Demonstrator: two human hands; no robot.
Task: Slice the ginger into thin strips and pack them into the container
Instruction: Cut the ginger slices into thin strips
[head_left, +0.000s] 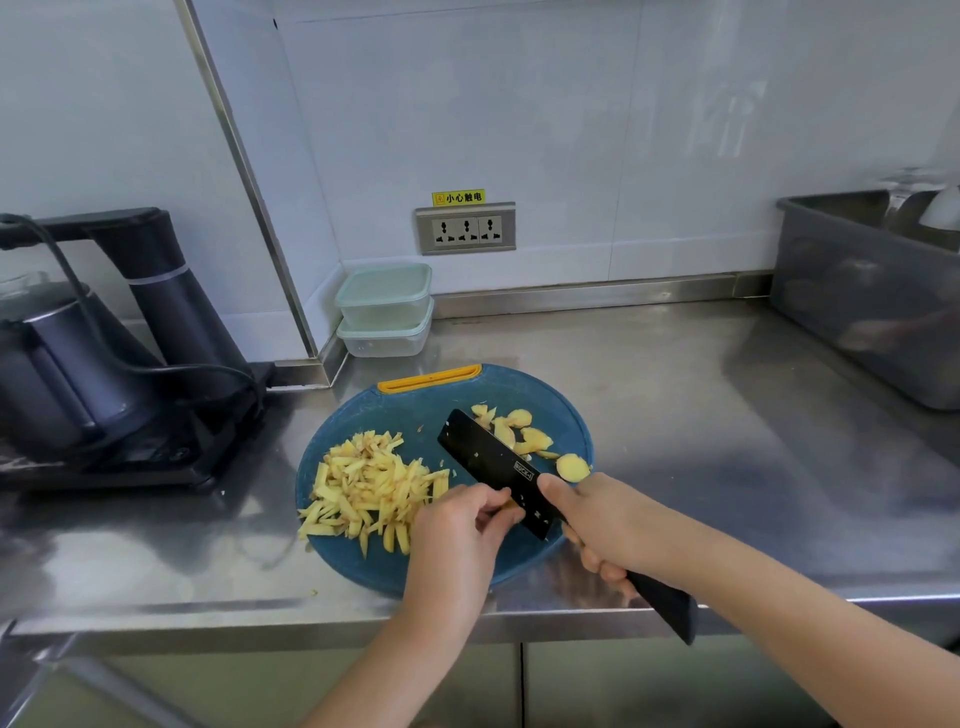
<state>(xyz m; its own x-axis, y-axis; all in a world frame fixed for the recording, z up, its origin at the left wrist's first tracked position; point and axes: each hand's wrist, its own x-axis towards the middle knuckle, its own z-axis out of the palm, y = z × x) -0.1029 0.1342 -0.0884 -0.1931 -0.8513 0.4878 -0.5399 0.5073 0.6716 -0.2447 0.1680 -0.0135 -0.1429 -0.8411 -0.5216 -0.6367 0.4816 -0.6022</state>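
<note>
A round blue cutting board (415, 410) lies on the steel counter. A pile of yellow ginger strips (363, 488) covers its left half. Flat ginger slices (524, 436) lie at its back right. My right hand (602, 525) grips the handle of a black cleaver (493, 467), whose blade rests on the board between the strips and the slices. My left hand (462, 525) has its fingers curled against the blade's left side, pinching a small piece of ginger that is mostly hidden. Two stacked clear containers with pale green lids (384, 312) stand behind the board by the wall.
A dark kettle and water dispenser (104, 364) with a cable stand at the left. A grey plastic tub (872, 296) sits at the back right. A wall socket (466, 228) is above the counter. The counter's front edge (260, 618) runs just below the board.
</note>
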